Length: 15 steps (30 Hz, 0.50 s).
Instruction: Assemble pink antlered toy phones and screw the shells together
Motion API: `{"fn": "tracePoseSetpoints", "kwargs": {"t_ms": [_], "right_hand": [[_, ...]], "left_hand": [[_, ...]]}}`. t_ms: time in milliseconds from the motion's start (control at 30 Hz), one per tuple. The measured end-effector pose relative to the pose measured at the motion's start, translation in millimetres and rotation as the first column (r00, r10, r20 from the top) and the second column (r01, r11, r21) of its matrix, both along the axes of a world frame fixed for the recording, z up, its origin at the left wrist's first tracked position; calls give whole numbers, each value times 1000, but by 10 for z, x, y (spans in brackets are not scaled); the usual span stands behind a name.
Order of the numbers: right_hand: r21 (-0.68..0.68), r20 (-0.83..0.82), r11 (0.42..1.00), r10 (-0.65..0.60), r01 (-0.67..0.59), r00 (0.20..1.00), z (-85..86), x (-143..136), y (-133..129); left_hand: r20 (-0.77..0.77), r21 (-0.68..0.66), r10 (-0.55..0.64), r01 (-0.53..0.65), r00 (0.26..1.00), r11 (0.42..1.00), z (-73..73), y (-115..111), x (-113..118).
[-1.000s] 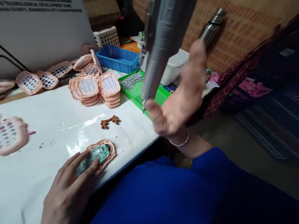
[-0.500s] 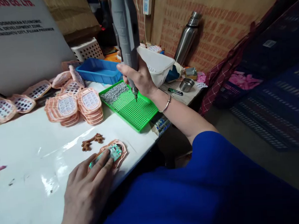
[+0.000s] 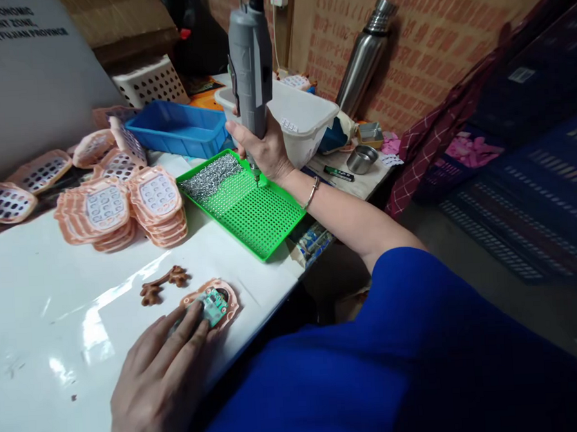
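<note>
My right hand (image 3: pixel 266 149) is wrapped round a grey electric screwdriver (image 3: pixel 250 70), held upright with its bit pointing down over the green perforated tray (image 3: pixel 255 234). Whether the bit carries a screw is too small to tell. Small silvery screws (image 3: pixel 211 175) lie heaped in the tray's far left part. My left hand (image 3: pixel 158 368) lies with stretched fingers across a green circuit board (image 3: pixel 216 308) in a pinkish plastic shell (image 3: pixel 231 304) on the white table; its thumb is hidden. Beside the shell lies a brown branch-shaped piece (image 3: pixel 164 284).
Stacked pinkish shells (image 3: pixel 157 200) stand left of the tray, with several loose ones behind. A blue bin (image 3: pixel 177 128) and white basin (image 3: pixel 307 112) sit at the back. A steel bottle (image 3: pixel 365 60), metal cup (image 3: pixel 361 159) and marker (image 3: pixel 338 173) are on the right.
The view has shifted slightly. The screwdriver and my right hand have moved slightly away, toward the screws. My left hand still lies on the board. A hand at the left edge is out of view.
</note>
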State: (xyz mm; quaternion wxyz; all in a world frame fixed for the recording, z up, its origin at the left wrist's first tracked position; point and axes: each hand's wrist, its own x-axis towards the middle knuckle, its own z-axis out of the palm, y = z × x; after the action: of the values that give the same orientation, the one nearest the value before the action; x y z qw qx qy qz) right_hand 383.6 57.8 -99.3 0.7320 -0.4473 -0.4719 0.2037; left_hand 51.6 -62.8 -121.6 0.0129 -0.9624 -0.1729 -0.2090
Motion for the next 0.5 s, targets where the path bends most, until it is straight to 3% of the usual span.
{"fn": "tracePoseSetpoints", "kwargs": {"t_ms": [233,367,500], "right_hand": [[-98,47,995,-16,20,999,-43,-12,25],[-59,63,998,-18,22,998,-67,-8,25],[-71,55,997,-15,19,998,67,-25,7]], "left_hand": [[41,7,-7,7,999,1000,-15,6,22],[85,13,13,-14,996,1000,-52,8,43],[104,0,48,-48,993,999,-40,-11,111]]}}
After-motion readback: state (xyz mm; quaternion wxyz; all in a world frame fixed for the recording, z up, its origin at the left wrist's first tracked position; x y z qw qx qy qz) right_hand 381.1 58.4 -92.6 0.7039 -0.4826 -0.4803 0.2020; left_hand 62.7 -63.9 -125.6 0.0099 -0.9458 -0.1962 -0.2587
